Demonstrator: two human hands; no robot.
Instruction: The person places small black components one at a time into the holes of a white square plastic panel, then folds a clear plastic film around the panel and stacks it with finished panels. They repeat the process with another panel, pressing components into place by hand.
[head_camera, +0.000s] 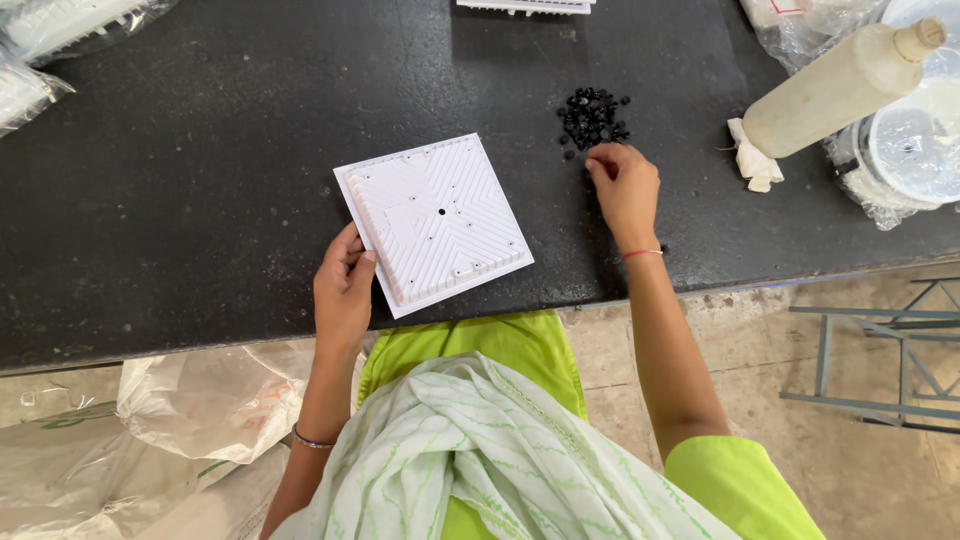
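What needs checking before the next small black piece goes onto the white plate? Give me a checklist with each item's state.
1. White square plate lies flat on the black table, ribbed side up: ok.
2. Left hand steadies the plate at its near-left edge: ok.
3. Right hand is at the pile of small black pieces, fingertips touching its near edge: ok.
4. A piece is actually pinched between the right fingertips: cannot tell, they hide it.
5. Plate's small holes are free to take pieces: cannot tell, too small; only a dark centre hole shows clearly.
6. Tilted plastic bottle stays apart from the right hand: ok.
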